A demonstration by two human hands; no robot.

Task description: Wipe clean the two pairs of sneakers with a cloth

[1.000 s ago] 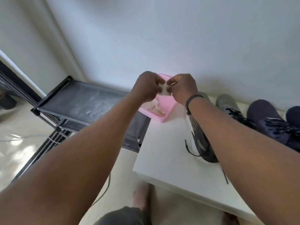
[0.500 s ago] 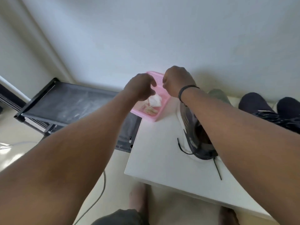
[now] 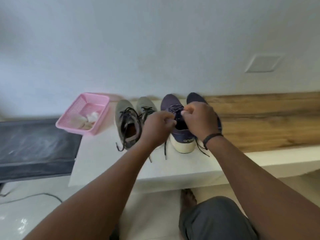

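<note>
Two pairs of sneakers stand toes to the wall on a white bench (image 3: 103, 158). On the left is the grey pair (image 3: 125, 118), on the right the navy pair. Both my hands are at the opening of the left navy sneaker (image 3: 181, 135). My left hand (image 3: 156, 129) curls its fingers at the shoe's left collar. At the laces on the right side, my right hand (image 3: 199, 118) pinches and hides most of the other navy sneaker (image 3: 194, 97). A white cloth (image 3: 94, 116) lies in the pink basket (image 3: 83, 104); neither hand holds it.
The pink basket sits at the bench's left end, partly over a dark shelf (image 3: 34, 144). A wooden surface (image 3: 268, 118) runs to the right of the shoes. Loose laces trail toward the bench's front edge. My knee (image 3: 216, 220) and a foot are below it.
Both hands left the pink basket and moved right to the navy sneaker. The white cloth they held stayed in the basket. The view swung right.
</note>
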